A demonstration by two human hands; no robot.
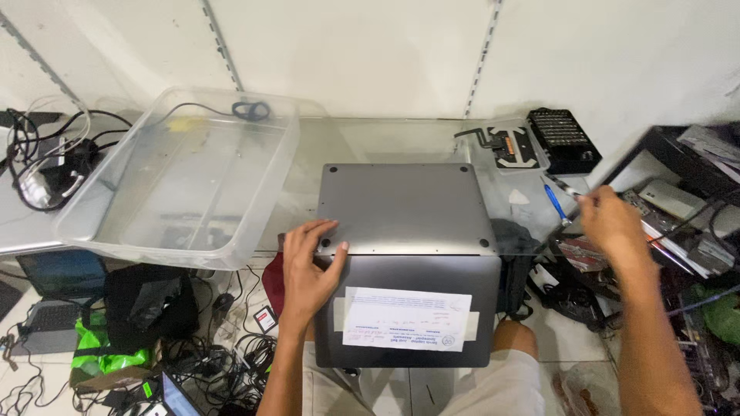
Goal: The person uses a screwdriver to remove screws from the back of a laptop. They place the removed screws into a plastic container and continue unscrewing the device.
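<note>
We see a grey laptop [406,208] lying bottom-up on the glass bench [370,139], a clear plastic bin [181,173] just beside it at left. Left hand [307,266] rests flat, grip spread open, on its near-left corner. Right hand [613,223] at the right has its grip pinched shut on metal tweezers [564,185], near a blue pen [556,203].

An electronics repair workshop is shown: a grey laptop [406,208] is laid upside down on a glass bench [370,139], a screwdriver bit set [563,139] is placed nearby, and cables [231,339] are tangled below.
</note>
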